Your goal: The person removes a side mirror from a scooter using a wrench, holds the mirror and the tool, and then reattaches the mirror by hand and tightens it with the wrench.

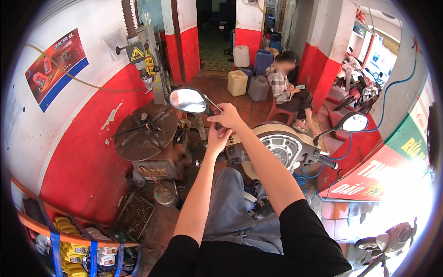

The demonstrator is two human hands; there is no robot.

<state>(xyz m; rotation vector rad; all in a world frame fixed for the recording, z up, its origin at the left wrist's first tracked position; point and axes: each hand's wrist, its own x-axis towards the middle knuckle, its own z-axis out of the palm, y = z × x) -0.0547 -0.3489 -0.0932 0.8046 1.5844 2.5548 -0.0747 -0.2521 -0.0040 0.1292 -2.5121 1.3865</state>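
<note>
To my left, bottles (73, 251) stand on a shelf (55, 253), and a round dark turntable (159, 114) with a gauge (144, 116) on it sits by the red wall (87, 166). Next comes the left mirror (188, 100) of the scooter (271, 129), a thin metal rod (212, 103) slanting beside its stem, where my left hand (217, 137) and right hand (232, 117) come together, curled, though I cannot tell what each one grips. Rightward are the dashboard (279, 147) and the other mirror (354, 123).

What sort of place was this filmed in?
Probably a motorbike repair shop: there is a scooter in front of the person, a round-topped machine that looks like a tyre changer, and yellow bottles, possibly oil, at lower left.
</note>
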